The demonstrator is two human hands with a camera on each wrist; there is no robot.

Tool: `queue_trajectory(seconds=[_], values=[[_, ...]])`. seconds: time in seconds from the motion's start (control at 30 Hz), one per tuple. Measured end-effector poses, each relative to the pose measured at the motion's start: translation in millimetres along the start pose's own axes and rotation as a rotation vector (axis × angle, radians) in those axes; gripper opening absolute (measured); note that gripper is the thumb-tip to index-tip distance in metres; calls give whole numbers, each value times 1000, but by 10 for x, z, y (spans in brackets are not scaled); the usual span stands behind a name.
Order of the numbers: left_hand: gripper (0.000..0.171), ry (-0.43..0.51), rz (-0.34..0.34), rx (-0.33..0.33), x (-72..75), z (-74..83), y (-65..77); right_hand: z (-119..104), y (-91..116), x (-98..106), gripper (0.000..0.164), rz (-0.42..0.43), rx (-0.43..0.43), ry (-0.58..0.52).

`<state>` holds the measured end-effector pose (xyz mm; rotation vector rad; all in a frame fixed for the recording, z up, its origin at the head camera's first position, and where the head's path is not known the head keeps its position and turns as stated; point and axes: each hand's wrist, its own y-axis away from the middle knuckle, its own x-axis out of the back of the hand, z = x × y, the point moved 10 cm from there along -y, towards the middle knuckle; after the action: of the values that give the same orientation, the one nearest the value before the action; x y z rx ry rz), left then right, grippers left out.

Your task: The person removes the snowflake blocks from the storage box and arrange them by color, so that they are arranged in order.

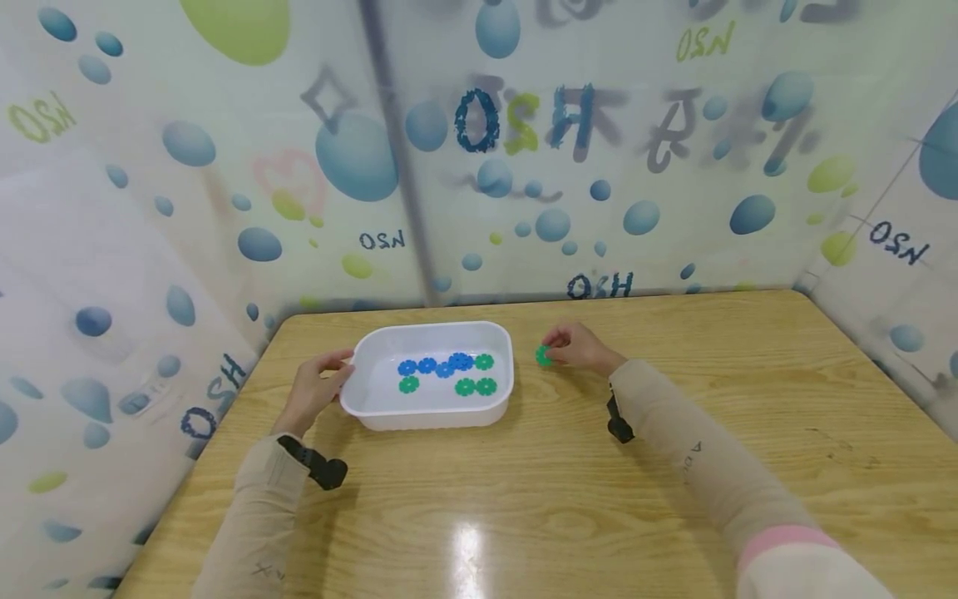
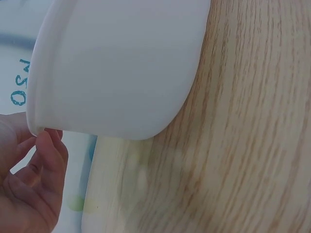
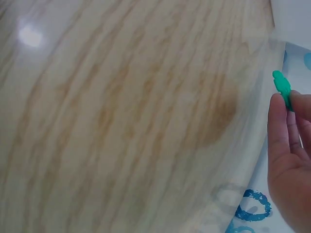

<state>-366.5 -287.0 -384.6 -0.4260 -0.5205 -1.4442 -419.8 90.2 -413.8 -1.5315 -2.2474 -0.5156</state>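
Observation:
A white plastic tub [image 1: 434, 418] stands on the wooden table, left of the middle in the head view. My left hand [image 1: 310, 391] holds the tub's left end, with thumb and fingers at its rim in the left wrist view. Inside lie several blue snowflake discs [image 1: 427, 365] and several green snowflake discs [image 1: 486, 387]. To the right of the tub, my right hand [image 1: 582, 349] pinches one green snowflake disc [image 3: 281, 83] by its edge between thumb and fingers. That disc is apart from the tub and seen nearly edge-on in the right wrist view.
The wooden table [image 1: 674, 333] reaches back to a wall covering [image 1: 644, 183] printed with blue and green drops and letters. Black straps with small devices sit on both wrists. A bright light reflection shows on the table's near part.

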Motion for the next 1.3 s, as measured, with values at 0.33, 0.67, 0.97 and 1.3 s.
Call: queue_trajectory(seconds=[0.33,0.67,0.97,1.3], values=[[39,3,-3,-14,3,6,9,86,-43,-86,18,-3,-57,46],[40,21,-7,-2,-2,-17,6,72,-64,-121,20,-20,-19,38],[39,24,-9,-10,-8,3,4,63,-56,-113,18,-12,-45,74],[39,22,-12,-7,-4,-13,0,86,-63,-113,18,-11,-53,108]])
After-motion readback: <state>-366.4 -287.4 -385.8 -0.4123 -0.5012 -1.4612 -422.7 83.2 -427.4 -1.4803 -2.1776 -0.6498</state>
